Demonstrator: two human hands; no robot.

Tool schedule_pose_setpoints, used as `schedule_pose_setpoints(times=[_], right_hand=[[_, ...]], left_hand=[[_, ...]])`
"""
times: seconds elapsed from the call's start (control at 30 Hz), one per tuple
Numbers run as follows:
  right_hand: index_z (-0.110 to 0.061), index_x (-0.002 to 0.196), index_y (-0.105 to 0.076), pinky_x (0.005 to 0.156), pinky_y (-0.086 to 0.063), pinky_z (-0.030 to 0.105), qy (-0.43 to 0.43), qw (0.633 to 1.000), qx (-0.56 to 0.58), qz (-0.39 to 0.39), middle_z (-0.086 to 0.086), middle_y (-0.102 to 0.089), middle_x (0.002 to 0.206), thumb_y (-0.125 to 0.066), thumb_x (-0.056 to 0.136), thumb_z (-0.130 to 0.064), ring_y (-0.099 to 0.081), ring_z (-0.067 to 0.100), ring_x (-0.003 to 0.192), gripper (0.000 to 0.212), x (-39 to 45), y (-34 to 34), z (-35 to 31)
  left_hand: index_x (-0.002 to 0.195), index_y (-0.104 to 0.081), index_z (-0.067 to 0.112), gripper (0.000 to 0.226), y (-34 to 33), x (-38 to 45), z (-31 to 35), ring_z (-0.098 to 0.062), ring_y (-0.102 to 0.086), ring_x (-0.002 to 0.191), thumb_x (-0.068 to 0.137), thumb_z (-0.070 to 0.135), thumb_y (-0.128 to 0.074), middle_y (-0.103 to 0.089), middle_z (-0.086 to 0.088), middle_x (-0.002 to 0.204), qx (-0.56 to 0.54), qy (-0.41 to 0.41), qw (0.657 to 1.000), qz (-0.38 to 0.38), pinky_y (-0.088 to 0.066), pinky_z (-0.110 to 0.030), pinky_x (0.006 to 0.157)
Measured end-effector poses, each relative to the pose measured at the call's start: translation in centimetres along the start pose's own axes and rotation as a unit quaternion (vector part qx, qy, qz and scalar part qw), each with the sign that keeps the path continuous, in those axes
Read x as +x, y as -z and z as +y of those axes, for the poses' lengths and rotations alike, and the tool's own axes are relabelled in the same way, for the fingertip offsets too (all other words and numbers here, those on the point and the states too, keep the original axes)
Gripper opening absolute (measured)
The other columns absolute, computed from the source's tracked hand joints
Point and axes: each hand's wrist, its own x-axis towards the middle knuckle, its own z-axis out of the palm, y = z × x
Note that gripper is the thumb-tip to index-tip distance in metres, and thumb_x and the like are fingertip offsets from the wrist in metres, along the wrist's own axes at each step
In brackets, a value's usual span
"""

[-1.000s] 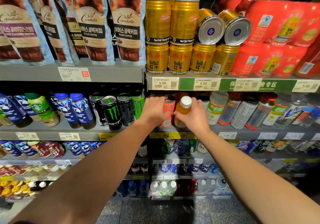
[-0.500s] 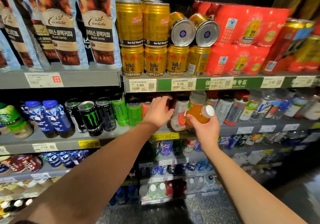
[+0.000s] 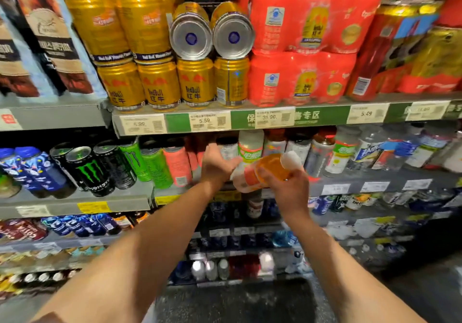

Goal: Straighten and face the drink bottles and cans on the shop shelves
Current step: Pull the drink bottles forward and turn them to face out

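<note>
My right hand (image 3: 287,187) grips a small orange drink bottle (image 3: 268,169) with a white cap, tilted almost flat, cap to the right, in front of the middle shelf (image 3: 130,199). My left hand (image 3: 216,164) is beside it, fingers spread, its palm against the bottle's base end, reaching into the shelf gap behind. Pink cans (image 3: 178,164), green cans (image 3: 155,164) and black Monster cans (image 3: 90,170) stand to the left. White-and-green bottles (image 3: 250,147) stand just behind the held bottle.
Gold Red Bull cans (image 3: 160,90) fill the upper shelf, two lying on their sides (image 3: 212,35); red multipacks (image 3: 300,47) sit to their right. Blue bottles (image 3: 30,170) stand far left. Lower shelves hold more small bottles. Dark floor lies below.
My right hand lifted the orange bottle off the shelf and tipped it from upright to nearly flat. My left hand stayed at the shelf gap. The view swung right.
</note>
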Motion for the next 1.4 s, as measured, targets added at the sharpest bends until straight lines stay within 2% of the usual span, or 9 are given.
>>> schedule_pose_setpoints(times=[0.17, 0.37, 0.53, 0.7, 0.83, 1.03, 1.17, 1.27, 1.4], right_hand=[[-0.056, 0.092, -0.064, 0.070, -0.053, 0.016, 0.010, 0.998, 0.014, -0.058, -0.027, -0.071, 0.089, -0.084, 0.058, -0.060, -0.067, -0.006, 0.082, 0.040, 1.5, 0.5, 0.8], [-0.019, 0.104, -0.069, 0.080, -0.060, 0.044, 0.028, 0.993, 0.005, -0.116, -0.005, -0.076, 0.094, -0.083, 0.061, -0.065, -0.072, 0.012, 0.088, 0.065, 2.2, -0.1, 1.8], [-0.018, 0.114, -0.064, 0.073, -0.055, 0.025, 0.080, 0.988, -0.040, -0.130, -0.009, -0.070, 0.096, -0.080, 0.062, -0.067, -0.066, 0.008, 0.085, 0.073, 1.6, -1.6, 0.6], [-0.025, 0.113, -0.061, 0.076, -0.041, 0.009, 0.165, 0.974, -0.096, -0.122, -0.005, -0.048, 0.111, -0.091, 0.065, -0.042, -0.050, 0.004, 0.090, 0.059, 1.2, -3.5, -0.5], [-0.013, 0.110, -0.067, 0.077, -0.043, 0.023, 0.199, 0.966, -0.124, -0.105, -0.004, -0.043, 0.103, -0.091, 0.065, -0.027, -0.052, 0.017, 0.097, 0.053, 1.2, -4.9, -1.3], [-0.021, 0.123, -0.058, 0.079, -0.045, 0.026, 0.130, 0.968, -0.183, -0.110, -0.001, -0.044, 0.115, -0.085, 0.072, -0.046, -0.051, 0.012, 0.091, 0.063, 1.1, -7.5, -2.4], [-0.009, 0.113, -0.053, 0.067, -0.045, 0.034, 0.136, 0.964, -0.226, -0.032, 0.010, -0.053, 0.107, -0.083, 0.074, -0.041, -0.059, 0.030, 0.087, 0.059, 0.8, -9.4, -3.5], [-0.006, 0.118, -0.048, 0.082, -0.045, 0.032, 0.150, 0.914, -0.376, -0.034, 0.010, -0.052, 0.115, -0.074, 0.082, -0.052, -0.055, 0.027, 0.106, 0.064, 0.9, -10.6, -3.9], [-0.007, 0.110, -0.052, 0.082, -0.043, 0.037, 0.093, 0.936, -0.336, -0.036, 0.012, -0.044, 0.119, -0.079, 0.079, -0.043, -0.053, 0.031, 0.106, 0.055, 1.0, -11.3, -4.2]], left_hand=[[0.111, -0.054, -0.003, 0.060, -0.6, 0.3, -0.1, -0.037, -0.058, 0.106, 0.074, 0.033, -0.086, -0.061, -0.021, 0.107, 0.026, 0.032, 0.998, 0.041, -0.044, -0.040, 0.086], [0.115, -0.055, 0.009, 0.060, -0.3, -1.3, -0.2, -0.028, -0.061, 0.106, 0.067, 0.030, -0.086, -0.065, -0.008, 0.111, 0.015, 0.038, 0.988, 0.149, -0.046, -0.032, 0.083], [0.127, -0.054, 0.010, 0.066, 0.9, -2.5, -0.7, -0.026, -0.058, 0.118, 0.072, 0.028, -0.087, -0.060, -0.008, 0.125, 0.022, 0.047, 0.980, 0.192, -0.048, -0.038, 0.098], [0.129, -0.053, 0.012, 0.068, 1.3, -3.4, -1.0, -0.025, -0.052, 0.125, 0.072, 0.029, -0.087, -0.051, -0.005, 0.131, 0.023, 0.053, 0.973, 0.223, -0.043, -0.051, 0.105], [0.134, -0.051, 0.012, 0.072, 2.0, -3.3, -1.8, -0.022, -0.049, 0.129, 0.074, 0.026, -0.087, -0.050, -0.003, 0.133, 0.019, 0.042, 0.974, 0.221, -0.043, -0.041, 0.108], [0.136, -0.048, 0.016, 0.072, 3.8, -2.5, -2.7, -0.020, -0.047, 0.124, 0.074, 0.029, -0.084, -0.050, -0.002, 0.129, 0.056, 0.014, 0.982, 0.182, -0.042, -0.035, 0.103], [0.116, -0.063, -0.004, 0.063, 4.8, -2.0, -3.6, -0.040, -0.060, 0.095, 0.065, 0.024, -0.088, -0.057, -0.021, 0.102, 0.179, -0.115, 0.960, 0.181, -0.056, -0.045, 0.081], [0.101, -0.069, -0.002, 0.057, 5.9, -1.0, -4.0, -0.038, -0.060, 0.081, 0.057, 0.028, -0.090, -0.057, -0.020, 0.091, 0.246, -0.165, 0.943, 0.150, -0.053, -0.043, 0.071], [0.106, -0.068, 0.003, 0.065, 7.0, -0.6, -4.6, -0.035, -0.057, 0.087, 0.080, 0.060, -0.050, -0.057, -0.019, 0.097, 0.275, -0.181, 0.940, 0.090, -0.049, -0.044, 0.077]])
